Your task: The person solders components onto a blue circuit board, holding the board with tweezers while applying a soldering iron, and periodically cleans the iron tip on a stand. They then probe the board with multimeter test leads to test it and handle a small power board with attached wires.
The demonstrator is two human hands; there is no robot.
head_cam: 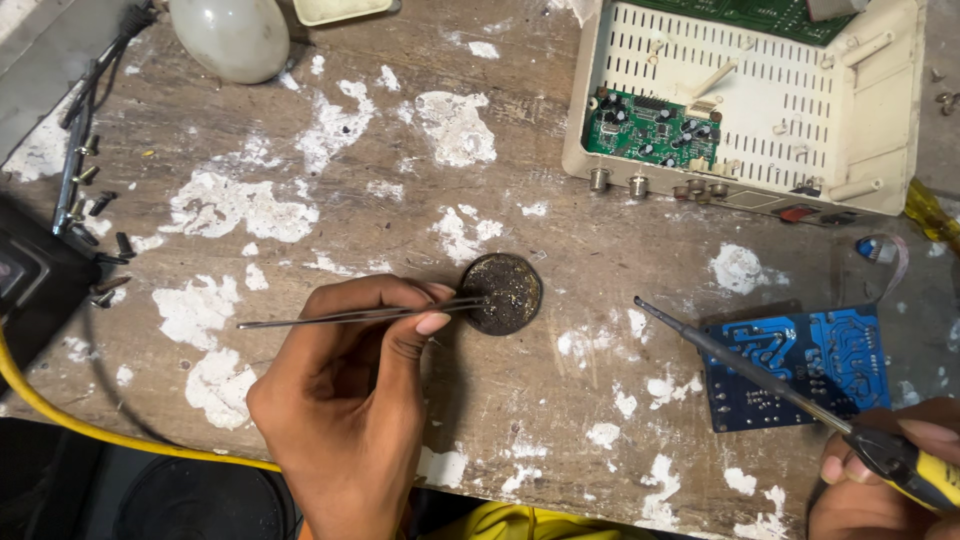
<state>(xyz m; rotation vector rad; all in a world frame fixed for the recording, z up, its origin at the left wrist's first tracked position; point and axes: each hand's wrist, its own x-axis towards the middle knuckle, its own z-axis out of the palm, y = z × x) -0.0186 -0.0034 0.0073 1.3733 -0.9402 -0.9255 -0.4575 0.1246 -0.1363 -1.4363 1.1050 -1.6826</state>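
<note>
My left hand (350, 390) pinches a pair of thin metal tweezers (340, 316), whose tips reach into a small round dark tin (503, 293) of grimy paste on the wooden bench. My right hand (880, 470), at the lower right corner, grips the yellow and black handle of a soldering iron (750, 370). Its long metal tip points up and left, ending above the bench to the right of the tin. The iron's shaft crosses over a blue circuit board (800, 350) lying on the bench.
A beige open device case (850, 130) with a green circuit board (650, 125) sits at the top right. A white bulb (230, 35) lies at the top left. Loose screws (95, 205) and a black box (30, 290) are at the left edge. A yellow cable (100, 430) runs along the lower left.
</note>
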